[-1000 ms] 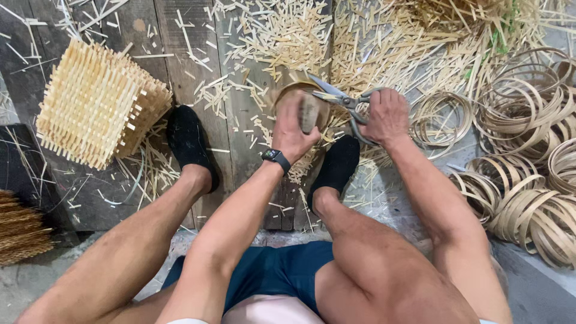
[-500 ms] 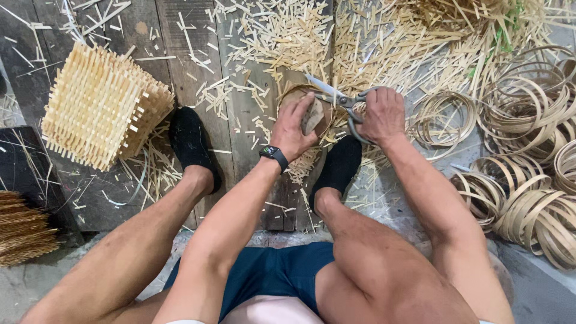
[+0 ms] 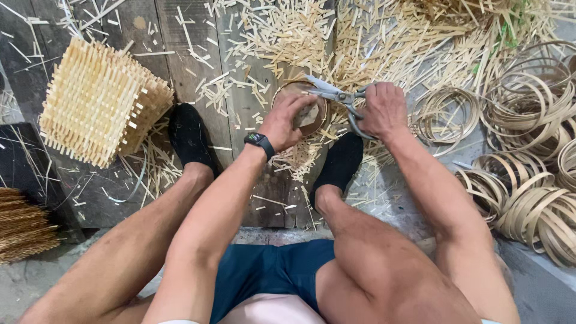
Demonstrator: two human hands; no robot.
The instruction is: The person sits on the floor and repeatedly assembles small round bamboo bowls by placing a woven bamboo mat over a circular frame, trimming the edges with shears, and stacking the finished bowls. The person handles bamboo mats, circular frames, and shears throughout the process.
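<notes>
I am sitting on the floor with my feet in black shoes [image 3: 191, 137] on dark planks. My left hand [image 3: 287, 120] is gripping a small round basket [image 3: 312, 113] between my feet. My right hand [image 3: 381, 111] is squeezing scissors [image 3: 337, 96] over its rim. Beyond, cut splints [image 3: 288, 36] are lying scattered.

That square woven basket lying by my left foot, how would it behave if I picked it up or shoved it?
The woven basket is probably light for its size, being open lattice of thin strips. It looks fairly stiff, holding its boxy shape on its side. Its flat sides suggest it would slide rather than roll, and the protruding strip ends may snag or snap.
</notes>
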